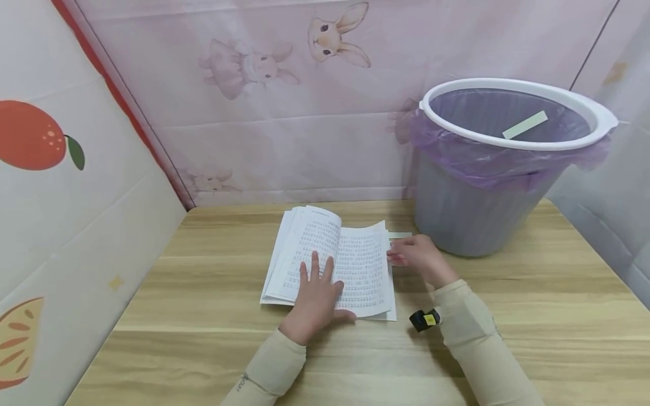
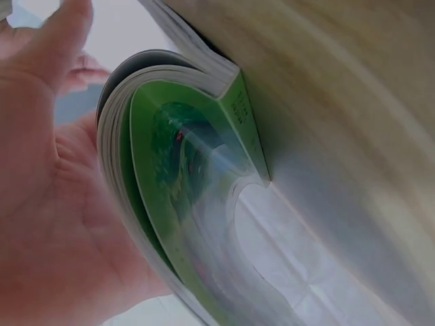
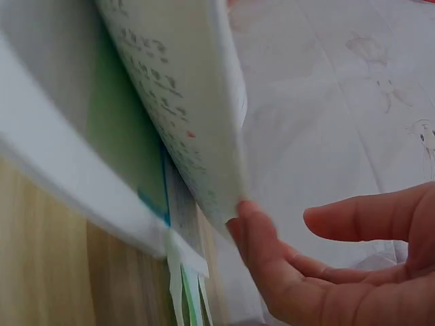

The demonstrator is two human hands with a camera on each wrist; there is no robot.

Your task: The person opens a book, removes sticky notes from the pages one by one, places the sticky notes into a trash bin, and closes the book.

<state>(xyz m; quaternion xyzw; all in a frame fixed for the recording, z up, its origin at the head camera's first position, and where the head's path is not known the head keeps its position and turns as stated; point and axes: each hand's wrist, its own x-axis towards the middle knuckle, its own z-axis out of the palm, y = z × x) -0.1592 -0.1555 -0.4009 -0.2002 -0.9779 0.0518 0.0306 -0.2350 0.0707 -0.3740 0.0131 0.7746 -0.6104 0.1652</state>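
An open book (image 1: 361,268) with printed pages lies on the wooden table, its left pages curving up. Across its lower left page and gutter, my left hand (image 1: 316,299) rests with fingers spread. The left wrist view shows the palm beside the bent pages and the book's green cover (image 2: 153,136). At the right page edge is my right hand (image 1: 420,256). In the right wrist view, its index finger (image 3: 255,234) touches the edge of a lifted page, while the thumb (image 3: 353,216) stands apart. Pale paper strips (image 3: 190,288) stick out from between the pages below.
A grey bin (image 1: 457,206) with a purple liner and white rim stands at the table's back right. Inside it shows a pale green strip (image 1: 525,125). A small black device with a yellow label (image 1: 425,320) sits by the right wrist. Printed curtains (image 1: 284,152) border the table.
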